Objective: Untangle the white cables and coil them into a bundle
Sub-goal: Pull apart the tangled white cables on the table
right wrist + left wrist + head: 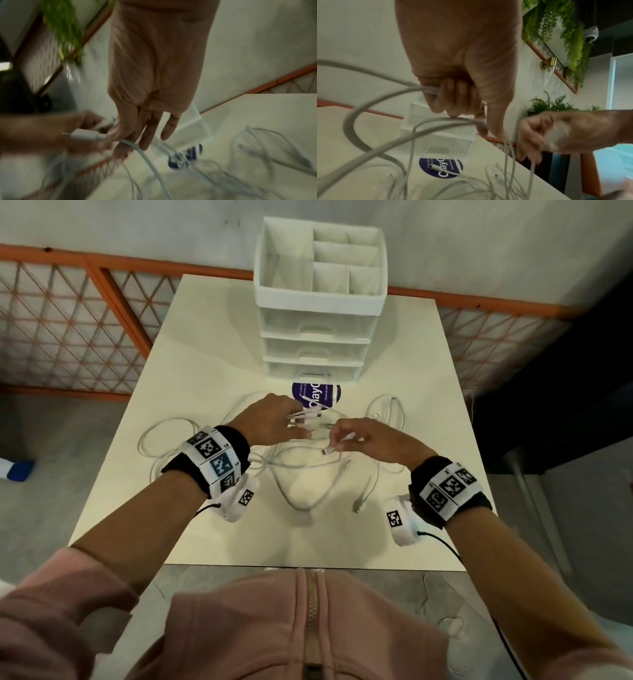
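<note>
**Cables still a mess: sorting just begun**

We are near the start. The white cables (301,470) lie in loose loops all over the middle of the table (404,344), w/ one loop out at the left of the head view and a small one at the upper right. They still cross over each other. No coil or bundle is made yet.

Our left hand (272,419) sits in the middle of the head view. Its grip is curled tight round a few cable strands; the left wrist view shows them running through the fist, approx. two or three, hard to count. Our right hand (363,438), just right of it, pinches one cable by its plug end (84,135) w/ thumb and first fingers; the other fingers stick out loose.

So we think: some ends are picked up, and one more is being brought over. Left to do: pull each cable free, line them up, wind them into a ring.

The drawer box (318,302) and the blue sticker (317,397) sit at the top middle, behind the hands.
</note>
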`<state>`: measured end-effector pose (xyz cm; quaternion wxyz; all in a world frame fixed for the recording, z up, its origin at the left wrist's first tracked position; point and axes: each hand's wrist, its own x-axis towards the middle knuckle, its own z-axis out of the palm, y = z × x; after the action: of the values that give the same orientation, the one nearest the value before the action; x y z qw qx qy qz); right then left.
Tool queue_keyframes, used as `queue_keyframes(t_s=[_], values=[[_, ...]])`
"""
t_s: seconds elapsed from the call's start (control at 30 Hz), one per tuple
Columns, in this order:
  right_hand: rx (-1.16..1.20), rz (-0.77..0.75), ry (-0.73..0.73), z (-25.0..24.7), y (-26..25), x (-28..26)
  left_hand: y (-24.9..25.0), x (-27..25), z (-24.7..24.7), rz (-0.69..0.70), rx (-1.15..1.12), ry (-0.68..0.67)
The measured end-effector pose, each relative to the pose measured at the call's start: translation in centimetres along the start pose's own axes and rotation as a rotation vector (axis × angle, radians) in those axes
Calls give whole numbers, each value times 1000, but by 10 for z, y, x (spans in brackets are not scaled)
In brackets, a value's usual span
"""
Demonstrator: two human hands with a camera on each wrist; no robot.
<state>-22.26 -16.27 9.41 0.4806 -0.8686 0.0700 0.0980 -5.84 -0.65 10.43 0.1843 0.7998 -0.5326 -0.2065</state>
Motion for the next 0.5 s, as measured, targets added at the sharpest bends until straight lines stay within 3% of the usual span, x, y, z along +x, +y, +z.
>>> queue_keyframes(t_s=[0.13, 0.27, 0.5], values=[[295, -69, 302, -26, -41, 5, 9, -1, -14, -91, -444, 82], [433, -121, 443, -26, -64, 20, 31, -4, -28, -19, -819, 69], [474, -142, 637, -21, -77, 33, 45, 0, -34, -58, -974, 162]])
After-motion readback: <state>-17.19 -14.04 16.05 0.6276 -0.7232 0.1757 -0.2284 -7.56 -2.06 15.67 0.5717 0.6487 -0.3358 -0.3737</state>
